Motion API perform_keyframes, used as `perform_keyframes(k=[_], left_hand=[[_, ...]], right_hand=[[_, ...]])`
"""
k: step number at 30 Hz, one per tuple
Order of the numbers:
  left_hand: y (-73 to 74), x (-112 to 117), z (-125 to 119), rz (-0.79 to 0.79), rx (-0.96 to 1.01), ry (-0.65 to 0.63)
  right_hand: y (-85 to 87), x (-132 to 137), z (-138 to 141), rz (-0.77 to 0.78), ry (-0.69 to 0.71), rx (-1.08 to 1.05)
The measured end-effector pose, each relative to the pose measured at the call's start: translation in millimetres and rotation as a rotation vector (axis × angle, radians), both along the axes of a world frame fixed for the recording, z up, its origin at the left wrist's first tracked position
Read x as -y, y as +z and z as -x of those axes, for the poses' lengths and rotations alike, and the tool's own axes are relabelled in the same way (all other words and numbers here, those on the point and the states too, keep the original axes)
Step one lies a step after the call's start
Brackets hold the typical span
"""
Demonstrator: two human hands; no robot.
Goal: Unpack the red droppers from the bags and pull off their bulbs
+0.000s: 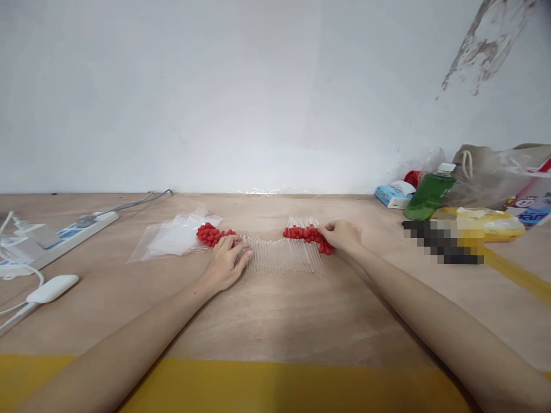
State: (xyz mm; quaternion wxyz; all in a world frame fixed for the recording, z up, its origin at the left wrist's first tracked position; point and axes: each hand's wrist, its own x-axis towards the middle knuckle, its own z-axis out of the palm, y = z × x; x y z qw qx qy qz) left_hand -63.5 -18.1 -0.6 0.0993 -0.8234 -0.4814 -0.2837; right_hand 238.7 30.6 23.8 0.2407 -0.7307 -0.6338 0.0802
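A row of thin transparent tubes [279, 258] lies side by side on the wooden table in front of me. Along the far edge of the row at right sit red rubber bulbs [303, 233], with more slender tube ends showing behind them. My left hand [226, 263] rests at the row's left end with its fingers apart, beside a second heap of red rubber bulbs [210, 234]. At the right end, my right hand [342, 235] has its thumb and forefinger pinched at a red rubber bulb; the fingertips partly hide it.
Transparent plastic bags [174, 235] lie behind the left heap. A white power strip [64, 241] with cables is at far left. At right are a green bottle [430, 192], a blue tissue box [392, 196] and a yellow packet [495, 225]. Yellow tape [241, 384] crosses the near table.
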Motion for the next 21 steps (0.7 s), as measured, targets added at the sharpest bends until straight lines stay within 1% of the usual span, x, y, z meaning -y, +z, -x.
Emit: perform_keyframes(k=[4,6,7,9,11,13,14,16,18,21], left_hand=[[0.8,0.8,-0.8,-0.007,-0.001,0.002],[1.1,1.2,-1.0,-0.019,0.008,-0.005],[1.3,1.3,-1.2,-0.026,0.015,-0.010],[2.2,1.8,-2.4,-0.047,0.035,-0.022],[4.0,2.8,-4.7,-0.085,0.053,-0.033],[6.5,4.7,-8.1,-0.143,0.036,-0.059],[7.9,6.2,-10.1,-0.175,0.006,-0.087],[10.4,10.0,-14.7,-0.224,-0.088,-0.177],[11.6,14.7,-20.0,-0.259,-0.168,-0.266],[9.7,21.5,-28.8,-0.294,-0.199,-0.322]], right_hand=[[5.2,0.4,-0.8,-0.038,-0.084,-0.053],[8.0,1.4,-2.9,-0.102,-0.123,-0.142],[8.7,3.2,-3.7,-0.139,-0.112,-0.210],[7.4,11.0,-3.8,-0.228,-0.010,-0.337],[2.0,25.0,-0.8,-0.346,0.167,-0.349],[-7.0,42.9,5.2,-0.481,0.356,-0.213],[-12.2,52.0,8.9,-0.549,0.422,-0.144],[-22.2,67.5,16.3,-0.639,0.567,-0.062],[-29.4,77.5,22.8,-0.696,0.645,-0.035],[-33.4,83.4,29.8,-0.742,0.688,-0.030]])
